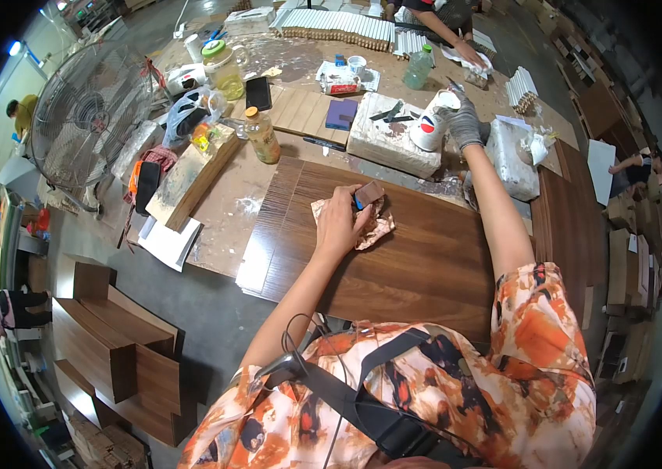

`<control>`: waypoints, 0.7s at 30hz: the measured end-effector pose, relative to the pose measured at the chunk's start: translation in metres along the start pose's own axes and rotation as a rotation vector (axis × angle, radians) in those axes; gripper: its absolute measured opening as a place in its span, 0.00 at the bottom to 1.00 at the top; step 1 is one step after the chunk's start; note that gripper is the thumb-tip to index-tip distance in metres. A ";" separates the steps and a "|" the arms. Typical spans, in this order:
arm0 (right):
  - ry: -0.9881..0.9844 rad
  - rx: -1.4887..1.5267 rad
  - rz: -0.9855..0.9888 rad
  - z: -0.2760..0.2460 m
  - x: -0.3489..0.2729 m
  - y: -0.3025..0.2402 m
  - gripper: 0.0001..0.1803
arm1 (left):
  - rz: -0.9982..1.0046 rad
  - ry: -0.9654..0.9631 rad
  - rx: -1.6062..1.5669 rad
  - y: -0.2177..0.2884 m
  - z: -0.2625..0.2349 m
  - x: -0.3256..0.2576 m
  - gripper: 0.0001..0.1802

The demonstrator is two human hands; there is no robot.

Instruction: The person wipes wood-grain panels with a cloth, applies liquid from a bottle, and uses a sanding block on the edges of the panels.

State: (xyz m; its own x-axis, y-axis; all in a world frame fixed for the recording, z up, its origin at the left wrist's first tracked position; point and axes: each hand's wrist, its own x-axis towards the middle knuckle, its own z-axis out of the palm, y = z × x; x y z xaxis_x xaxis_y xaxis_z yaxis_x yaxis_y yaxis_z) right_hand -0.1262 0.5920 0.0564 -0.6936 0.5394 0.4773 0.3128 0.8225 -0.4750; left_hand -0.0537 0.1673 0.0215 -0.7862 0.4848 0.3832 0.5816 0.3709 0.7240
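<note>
My bare left hand (337,222) is closed around a small brown block (368,195) with a patch of blue beside it. Beneath that hand a crumpled patterned cloth (379,230) lies on a dark wood-grain panel (425,262). My right hand (467,119), in a grey glove, is closed against the side of a white cup (428,131) with a red and blue mark. A thin dark tip shows at its fingers, but what they grip is unclear. The cup leans on a stained white block (393,150), where dark flat blades (387,112) also lie.
An orange-capped bottle (262,137), a phone (258,93) and a purple box (341,114) stand or lie beyond the panel. A large fan (89,117) is at left. Another wrapped block (512,160) sits right of my forearm. Across the table another person's hand (468,53) touches a cloth.
</note>
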 end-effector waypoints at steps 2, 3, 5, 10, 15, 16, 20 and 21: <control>0.035 0.179 -0.097 -0.035 0.017 0.035 0.41 | 0.047 -0.025 -0.044 0.010 0.011 0.003 0.27; -0.043 0.358 -0.114 -0.021 0.011 -0.013 0.36 | 0.013 -0.005 0.002 -0.007 -0.001 -0.003 0.27; 0.097 0.336 -0.158 -0.041 -0.007 -0.089 0.32 | -0.007 0.023 0.044 -0.022 -0.014 -0.010 0.27; 0.164 0.875 0.040 -0.101 -0.061 -0.134 0.32 | 0.116 0.035 -0.079 -0.013 -0.015 -0.002 0.27; -0.157 1.235 0.534 -0.036 -0.155 -0.103 0.22 | -0.003 -0.137 -0.277 0.000 -0.013 0.000 0.27; -0.241 1.358 0.765 -0.024 -0.174 -0.098 0.22 | -0.023 -0.188 -0.300 0.001 -0.014 -0.001 0.26; -0.442 1.342 1.001 0.012 -0.195 -0.103 0.26 | 0.010 -0.080 -0.334 -0.011 -0.020 -0.006 0.26; -0.442 1.168 0.669 0.011 -0.185 -0.086 0.26 | 0.022 -0.081 -0.340 -0.006 -0.020 -0.003 0.26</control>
State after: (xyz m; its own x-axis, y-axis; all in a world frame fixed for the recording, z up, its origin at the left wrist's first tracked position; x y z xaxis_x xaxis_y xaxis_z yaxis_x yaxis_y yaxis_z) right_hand -0.0315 0.4194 0.0011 -0.8416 0.4830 -0.2418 0.1010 -0.2990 -0.9489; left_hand -0.0588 0.1477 0.0275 -0.7471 0.5564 0.3636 0.4847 0.0816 0.8709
